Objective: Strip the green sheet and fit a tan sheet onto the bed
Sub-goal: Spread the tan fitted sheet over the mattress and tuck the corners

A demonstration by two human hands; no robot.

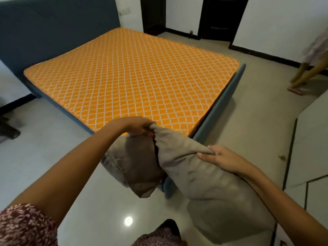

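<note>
The bed's orange mattress (pixel 131 75) with a white lattice pattern lies bare in its blue frame (pixel 218 107); no green sheet is in view. A bunched tan sheet (pixel 195 176) hangs in front of me over the mattress's near corner. My left hand (pixel 136 126) grips a gathered fold of it at the top, just above that corner. Lower and to the right, my right hand (pixel 220 158) pinches another fold of the tan sheet. The rest of the cloth droops toward the floor between my arms.
A tall blue headboard (pixel 58 27) stands at the far left. Glossy pale floor (pixel 257 107) surrounds the bed. Another person's legs (pixel 305 75) stand at the right edge. Dark doors (pixel 220 16) sit in the back wall. White cabinets (pixel 312 142) are at my right.
</note>
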